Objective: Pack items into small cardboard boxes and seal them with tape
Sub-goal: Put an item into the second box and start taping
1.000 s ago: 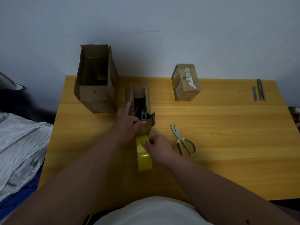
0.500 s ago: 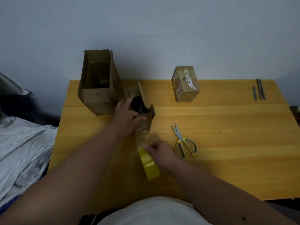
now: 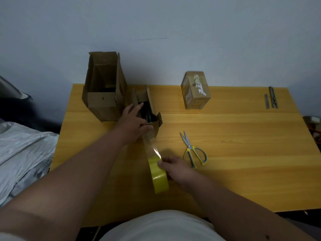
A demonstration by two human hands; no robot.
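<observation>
1. We press our left hand [image 3: 132, 121] on the near end of the small open cardboard box [image 3: 147, 112], thumb pinning the tape's free end there, so the box stays put on the table [image 3: 243, 153] while we pull.
2. Our right hand [image 3: 175, 168] grips the yellow tape roll [image 3: 159, 174], fingers curled round it, drawn back toward us; a clear strip of tape [image 3: 152, 145] stretches between box and roll.
3. The scissors [image 3: 192, 152] lie just right of the roll, probably ready for cutting.
4. A sealed box [image 3: 195, 90] stands farther back; a larger open carton [image 3: 104, 87] stands left.
5. The sealed box's torn white label shows no readable writing.
</observation>
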